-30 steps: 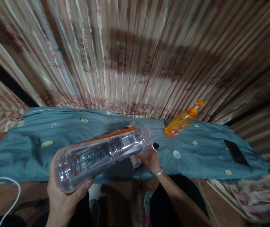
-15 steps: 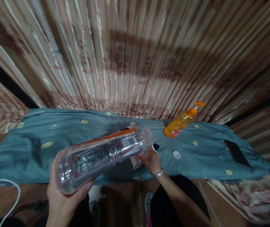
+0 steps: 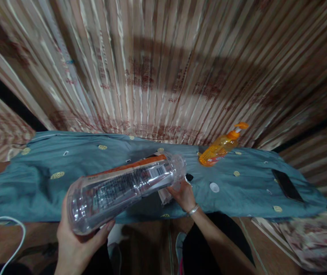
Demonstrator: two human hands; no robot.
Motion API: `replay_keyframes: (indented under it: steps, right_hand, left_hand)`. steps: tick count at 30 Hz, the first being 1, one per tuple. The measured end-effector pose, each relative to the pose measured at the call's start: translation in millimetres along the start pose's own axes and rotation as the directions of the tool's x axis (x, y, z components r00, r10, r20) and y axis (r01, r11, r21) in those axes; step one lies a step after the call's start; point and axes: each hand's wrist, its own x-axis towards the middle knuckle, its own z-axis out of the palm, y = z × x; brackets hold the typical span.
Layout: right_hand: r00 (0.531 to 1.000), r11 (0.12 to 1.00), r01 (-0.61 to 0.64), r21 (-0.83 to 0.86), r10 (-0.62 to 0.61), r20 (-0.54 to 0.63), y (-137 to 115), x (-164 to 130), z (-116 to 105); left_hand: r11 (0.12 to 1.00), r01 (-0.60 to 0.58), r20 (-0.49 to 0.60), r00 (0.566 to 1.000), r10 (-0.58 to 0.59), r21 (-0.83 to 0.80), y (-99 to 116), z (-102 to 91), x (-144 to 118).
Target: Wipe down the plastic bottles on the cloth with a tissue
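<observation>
The left hand (image 3: pixel 75 246) was curled around the base of a large clear plastic bottle (image 3: pixel 123 187), fingers wrapped under its bottom end, holding it tipped nearly on its side with the neck pointing away toward the right hand (image 3: pixel 184 194). The bottle carried an orange-edged label with a barcode and looked to hold clear liquid along its lower side, though how much could not be told. The right hand, a bracelet (image 3: pixel 193 209) at its wrist, sat just under the bottle's neck, fingers half closed on a small pale object (image 3: pixel 165 195) too hidden to identify. Just beyond the right hand, a white cap (image 3: pixel 214 186) lay on the blue cloth (image 3: pixel 37 179). Farther out, an orange pump bottle (image 3: pixel 222 146) stood on the cloth, partly filled with orange liquid. Well off to the right hand's outer side lay a dark phone (image 3: pixel 287 185).
</observation>
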Motion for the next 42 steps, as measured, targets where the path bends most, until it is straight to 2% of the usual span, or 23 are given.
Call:
replay_keyframes:
  steps: [6,13,17,19,21,23,25,28,31,42]
  right_hand:
    - [0.999,0.999,0.035,-0.013,-0.035,-0.001,8,-2,5]
    - [0.998,0.997,0.063,-0.034,-0.063,0.002,15,-3,7]
    - [0.997,0.996,0.077,-0.036,-0.077,0.002,16,-3,8]
    - [0.997,0.997,0.072,-0.029,-0.072,-0.002,16,-3,8]
    - [0.999,0.998,0.054,-0.017,-0.054,0.002,14,-3,7]
    - [0.999,1.000,0.028,-0.007,-0.028,0.016,12,-2,6]
    - [1.000,1.000,0.007,-0.004,-0.007,0.029,11,-2,6]
    - [1.000,1.000,0.011,-0.009,-0.011,0.027,11,-2,6]
    - [0.999,0.999,0.036,-0.021,-0.036,0.004,12,-3,8]
    - [0.999,0.998,0.051,-0.019,-0.051,0.001,6,-1,4]
  left_hand:
    - [0.998,-0.059,0.012,0.998,0.059,0.008,4,0.3,1]
    - [0.999,-0.038,0.014,0.999,0.038,-0.013,3,0.8,0]
    - [0.998,-0.066,-0.002,0.998,0.066,0.009,-14,-7.6,6]
    - [0.998,-0.068,0.035,0.997,0.067,0.015,-28,-16.7,15]
    - [0.998,-0.056,0.137,0.989,0.053,0.016,-41,-24.8,23]
    - [0.999,-0.045,0.127,0.991,0.043,0.018,-45,-27.4,26]
    - [0.999,-0.042,0.106,0.994,0.040,0.019,-39,-23.4,23]
    - [0.997,-0.055,0.007,0.998,0.055,0.051,-19,-11.4,11]
    - [0.998,-0.056,0.012,0.998,0.055,0.036,-6,-3.8,3]
    - [0.999,-0.038,0.022,0.999,0.039,-0.029,-15,-5.9,9]
